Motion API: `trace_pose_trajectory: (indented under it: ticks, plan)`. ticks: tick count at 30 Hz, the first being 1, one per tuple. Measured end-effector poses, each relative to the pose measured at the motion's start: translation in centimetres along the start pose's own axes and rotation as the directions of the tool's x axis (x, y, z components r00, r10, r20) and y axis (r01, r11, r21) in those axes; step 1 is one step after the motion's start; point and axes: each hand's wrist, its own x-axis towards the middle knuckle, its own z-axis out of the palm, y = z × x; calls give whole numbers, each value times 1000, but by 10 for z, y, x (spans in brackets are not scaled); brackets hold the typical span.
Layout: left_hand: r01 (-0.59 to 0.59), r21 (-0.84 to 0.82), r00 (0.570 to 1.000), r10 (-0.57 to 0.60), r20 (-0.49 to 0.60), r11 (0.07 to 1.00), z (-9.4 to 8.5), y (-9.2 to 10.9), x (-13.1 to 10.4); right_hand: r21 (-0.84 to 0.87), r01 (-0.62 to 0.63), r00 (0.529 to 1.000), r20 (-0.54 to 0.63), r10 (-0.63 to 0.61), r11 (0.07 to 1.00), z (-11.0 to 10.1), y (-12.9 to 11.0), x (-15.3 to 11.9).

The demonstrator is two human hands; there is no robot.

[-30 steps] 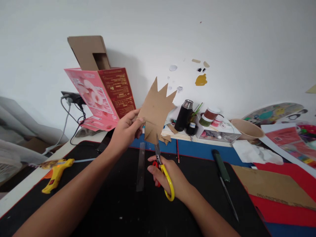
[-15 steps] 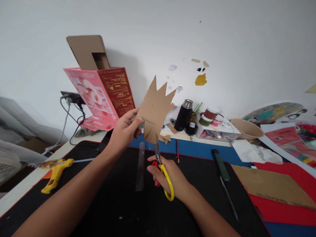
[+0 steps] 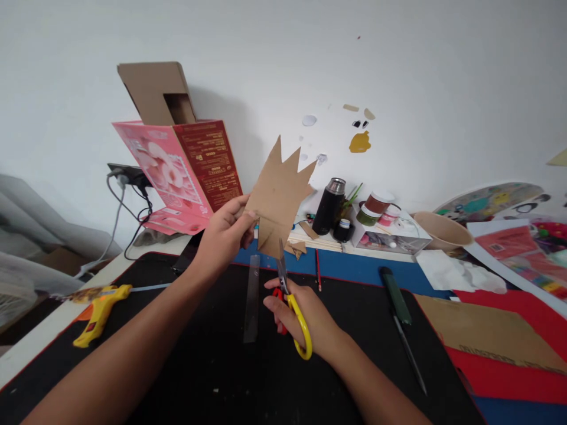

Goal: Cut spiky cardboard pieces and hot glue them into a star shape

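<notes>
My left hand (image 3: 228,230) pinches the left edge of a brown cardboard piece (image 3: 277,195) and holds it up above the mat. Jagged points run along the top of the cardboard, and pencil-like lines mark its lower part. My right hand (image 3: 305,319) is closed round the handles of a pair of scissors (image 3: 282,268), one loop yellow and the other red. The blades point upward, their tips at the lower right edge of the cardboard; I cannot tell whether they grip it. A clear ruler (image 3: 252,298) lies on the black mat (image 3: 212,360) below.
A yellow glue gun (image 3: 101,313) lies at left, before a pink box (image 3: 177,171). Behind the cardboard stand a black thermos (image 3: 330,206) and paint jars (image 3: 376,203). A green-handled cutter (image 3: 396,295), red pencil (image 3: 318,268) and cardboard sheet (image 3: 491,330) lie to the right.
Almost nothing differs. Both hands, the cardboard and the scissors keep their places; the view has shifted very slightly.
</notes>
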Motion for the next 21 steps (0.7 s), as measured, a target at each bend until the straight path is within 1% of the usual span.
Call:
trace_pose_trajectory:
  ticks: [9,21]
  plan:
    - [-4,-6,1000,4,-2,1000,1,-2,0,22,-16,1000,-14,16,1000,1,3,1]
    - [-11,-4,1000,11,-11,1000,3,-5,-1,43,-51,998,-19,52,998,1,-5,0]
